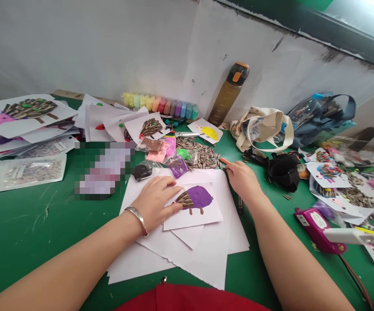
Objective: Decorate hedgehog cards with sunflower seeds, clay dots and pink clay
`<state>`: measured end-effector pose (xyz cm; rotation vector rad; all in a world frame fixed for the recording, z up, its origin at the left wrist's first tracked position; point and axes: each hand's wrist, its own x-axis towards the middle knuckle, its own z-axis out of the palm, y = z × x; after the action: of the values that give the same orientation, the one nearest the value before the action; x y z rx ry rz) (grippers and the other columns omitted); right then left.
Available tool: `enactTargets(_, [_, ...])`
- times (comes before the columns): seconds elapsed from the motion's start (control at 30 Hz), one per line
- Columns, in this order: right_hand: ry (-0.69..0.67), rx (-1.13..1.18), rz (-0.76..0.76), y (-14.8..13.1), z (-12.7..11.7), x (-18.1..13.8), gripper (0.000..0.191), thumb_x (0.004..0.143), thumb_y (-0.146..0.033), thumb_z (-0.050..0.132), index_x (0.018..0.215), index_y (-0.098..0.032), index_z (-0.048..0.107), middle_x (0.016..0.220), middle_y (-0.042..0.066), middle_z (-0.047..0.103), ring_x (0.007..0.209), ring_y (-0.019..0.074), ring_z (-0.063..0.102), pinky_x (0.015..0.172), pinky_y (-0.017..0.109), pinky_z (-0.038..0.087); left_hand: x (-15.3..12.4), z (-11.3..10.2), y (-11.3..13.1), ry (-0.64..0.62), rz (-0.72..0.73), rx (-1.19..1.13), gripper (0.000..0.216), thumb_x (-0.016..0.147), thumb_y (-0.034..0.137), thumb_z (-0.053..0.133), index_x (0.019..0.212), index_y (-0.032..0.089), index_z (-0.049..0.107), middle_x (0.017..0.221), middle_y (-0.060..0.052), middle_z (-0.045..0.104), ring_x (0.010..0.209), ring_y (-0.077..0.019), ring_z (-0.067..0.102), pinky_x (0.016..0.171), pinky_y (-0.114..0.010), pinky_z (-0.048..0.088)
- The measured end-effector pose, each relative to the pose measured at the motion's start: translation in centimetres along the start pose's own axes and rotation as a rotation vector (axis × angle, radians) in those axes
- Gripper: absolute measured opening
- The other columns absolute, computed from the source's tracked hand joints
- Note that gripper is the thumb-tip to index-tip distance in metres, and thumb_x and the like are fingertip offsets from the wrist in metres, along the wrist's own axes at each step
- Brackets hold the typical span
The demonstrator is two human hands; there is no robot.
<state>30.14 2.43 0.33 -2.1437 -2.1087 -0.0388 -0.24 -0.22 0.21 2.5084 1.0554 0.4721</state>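
Note:
My left hand (156, 201) lies with its fingers spread on the left side of a white card (206, 218), holding it against the paper. On the card is a purple clay hedgehog body (201, 196) with brown legs; striped sunflower seeds (185, 200) cover its left part, by my fingertips. My right hand (240, 175) is closed around a thin tool with an orange end (224, 160), its kind mostly hidden by my fingers. That hand is at the right edge of a pile of sunflower seeds (203, 154). White paper sheets (206, 259) lie under the card.
Bagged clay lumps, including a purple one (176, 166) and a black one (142, 172), lie behind the card. Finished seed pictures (28, 110) are stacked left. A brown bottle (227, 95) leans by the wall. To the right are a cream bag (264, 127) and a magenta device (318, 229).

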Motion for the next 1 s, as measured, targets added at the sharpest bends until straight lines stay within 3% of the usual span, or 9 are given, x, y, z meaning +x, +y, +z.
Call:
enactTargets(0.17, [0.107, 0.190, 0.047, -0.8, -1.2, -1.3, 0.022, 0.089, -0.018, 0.044, 0.093, -0.016, 0.065, 0.092, 0.010, 0.064, 0.084, 0.0216, 0.060, 0.071, 0.030, 0.041, 0.0, -0.1, 0.0, 0.006, 0.011, -0.002, 0.039, 0.090, 0.040, 0.054, 0.119, 0.016, 0.063, 0.117, -0.012, 0.055, 0.109, -0.0283, 0.049, 0.098, -0.047, 0.039])
enactTargets(0.27, [0.157, 0.506, 0.018, -2.7, -2.7, -2.4, 0.014, 0.088, -0.022, 0.049, 0.092, -0.021, 0.062, 0.075, 0.001, 0.065, 0.074, 0.0181, 0.061, 0.070, 0.028, 0.043, 0.0, -0.1, 0.1, -0.004, 0.009, -0.004, 0.038, 0.090, 0.040, 0.053, 0.119, 0.016, 0.063, 0.116, -0.012, 0.055, 0.108, -0.0279, 0.049, 0.097, -0.047, 0.039])
enactTargets(0.33, [0.106, 0.694, -0.061, -4.3, -3.4, -3.1, 0.010, 0.086, -0.022, 0.052, 0.086, -0.023, 0.062, 0.067, -0.003, 0.064, 0.069, 0.0154, 0.061, 0.072, 0.027, 0.045, 0.1, -0.2, 0.1, -0.004, 0.009, -0.001, 0.038, 0.090, 0.040, 0.053, 0.119, 0.016, 0.063, 0.116, -0.012, 0.055, 0.107, -0.0277, 0.049, 0.097, -0.047, 0.039])
enactTargets(0.4, [0.023, 0.772, -0.136, -5.8, -3.7, -3.5, 0.008, 0.083, -0.020, 0.055, 0.083, -0.023, 0.063, 0.077, -0.002, 0.067, 0.069, 0.0136, 0.060, 0.069, 0.025, 0.045, 0.1, -0.2, 0.1, -0.001, 0.008, 0.004, 0.038, 0.091, 0.041, 0.052, 0.119, 0.017, 0.063, 0.115, -0.011, 0.055, 0.106, -0.0275, 0.049, 0.096, -0.047, 0.040])
enactTargets(0.6, [-0.158, 0.740, -0.236, -7.8, -2.5, -3.9, 0.020, 0.085, -0.015, 0.050, 0.086, -0.024, 0.068, 0.090, -0.001, 0.070, 0.084, 0.0142, 0.062, 0.074, 0.025, 0.045, 0.2, -0.1, 0.0, 0.011, 0.025, 0.018, 0.038, 0.091, 0.041, 0.051, 0.119, 0.017, 0.063, 0.114, -0.011, 0.055, 0.106, -0.0273, 0.050, 0.095, -0.046, 0.041])
enactTargets(0.8, [-0.162, 0.671, -0.219, -7.9, -1.9, -3.8, 0.018, 0.086, -0.015, 0.051, 0.085, -0.023, 0.067, 0.075, -0.003, 0.066, 0.067, 0.0123, 0.057, 0.061, 0.023, 0.041, 0.0, 0.2, 0.0, 0.079, 0.069, 0.027, 0.038, 0.092, 0.038, 0.051, 0.119, 0.014, 0.063, 0.116, -0.014, 0.057, 0.108, -0.0288, 0.051, 0.096, -0.049, 0.042])
enactTargets(1.0, [-0.158, 0.612, -0.311, -8.3, -1.6, -3.8, 0.019, 0.087, -0.012, 0.049, 0.080, -0.021, 0.064, 0.081, 0.000, 0.065, 0.075, 0.0135, 0.056, 0.068, 0.023, 0.039, -0.3, 0.4, 0.4, 0.183, 0.156, 0.108, 0.031, 0.092, 0.031, 0.051, 0.114, 0.015, 0.065, 0.121, -0.016, 0.057, 0.123, -0.0347, 0.043, 0.104, -0.057, 0.034])
